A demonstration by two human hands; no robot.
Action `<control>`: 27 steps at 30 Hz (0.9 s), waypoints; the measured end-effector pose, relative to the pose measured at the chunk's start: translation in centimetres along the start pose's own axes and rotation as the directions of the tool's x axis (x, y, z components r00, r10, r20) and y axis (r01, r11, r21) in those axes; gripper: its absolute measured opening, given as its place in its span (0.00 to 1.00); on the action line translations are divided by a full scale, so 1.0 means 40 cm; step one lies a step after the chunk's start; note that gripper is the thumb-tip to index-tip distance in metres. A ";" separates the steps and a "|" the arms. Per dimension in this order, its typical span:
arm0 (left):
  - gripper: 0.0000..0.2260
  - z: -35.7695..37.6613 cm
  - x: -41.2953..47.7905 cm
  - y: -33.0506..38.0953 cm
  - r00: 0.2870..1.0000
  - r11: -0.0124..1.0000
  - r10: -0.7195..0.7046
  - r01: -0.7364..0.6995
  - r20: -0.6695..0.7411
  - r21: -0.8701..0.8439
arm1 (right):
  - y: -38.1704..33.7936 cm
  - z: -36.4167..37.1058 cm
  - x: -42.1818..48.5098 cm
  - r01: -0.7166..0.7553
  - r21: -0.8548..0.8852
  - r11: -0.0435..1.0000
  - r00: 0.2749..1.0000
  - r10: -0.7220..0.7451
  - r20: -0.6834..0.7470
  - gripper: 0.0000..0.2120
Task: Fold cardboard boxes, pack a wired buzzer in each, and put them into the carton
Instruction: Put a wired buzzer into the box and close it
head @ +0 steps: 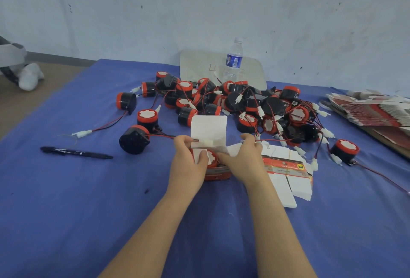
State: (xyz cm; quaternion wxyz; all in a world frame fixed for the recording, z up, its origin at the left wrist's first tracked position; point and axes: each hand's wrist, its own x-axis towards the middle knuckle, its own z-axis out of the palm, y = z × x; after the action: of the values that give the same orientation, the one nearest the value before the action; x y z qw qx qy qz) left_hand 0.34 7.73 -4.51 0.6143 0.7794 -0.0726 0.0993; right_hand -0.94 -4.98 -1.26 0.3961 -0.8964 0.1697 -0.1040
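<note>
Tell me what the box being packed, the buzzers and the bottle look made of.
Box: thin paperboard, matte white inside, red print outside, creased flaps. Buzzers: likely moulded plastic, black bodies, red caps, slight sheen. Bottle: clear plastic, see-through.

The surface [66, 189] is covered in matt cloth. The buzzers [134, 142] are moulded in glossy plastic. The box [208, 129] is made of cardboard, matt inside. The bottle [234, 60] is formed of clear plastic.

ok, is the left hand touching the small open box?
Touching. Head view: the left hand grips the open box by its left side, thumb over the opening, no gap between them.
</note>
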 end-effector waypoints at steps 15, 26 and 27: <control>0.12 0.003 0.007 -0.004 0.996 0.999 0.012 -0.015 -0.087 -0.029 | -0.022 -0.004 -0.021 0.332 -0.081 0.940 0.940 -0.323 0.108 0.12; 0.15 -0.036 0.014 0.038 0.960 0.938 0.216 -0.255 -0.180 -0.236 | 0.004 0.001 -0.008 0.318 0.020 0.948 0.941 -0.319 0.118 0.11; 0.10 -0.040 0.016 0.038 0.963 0.940 0.205 -0.244 -0.175 -0.240 | 0.005 0.003 -0.007 0.312 0.046 0.949 0.943 -0.316 0.103 0.14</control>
State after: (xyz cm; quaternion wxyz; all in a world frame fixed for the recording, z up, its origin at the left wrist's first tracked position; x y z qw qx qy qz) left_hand 0.51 8.93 -2.58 0.6992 0.6694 -0.1280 0.2158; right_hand -1.22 -4.92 -1.51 0.3962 -0.9104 0.0012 -0.1191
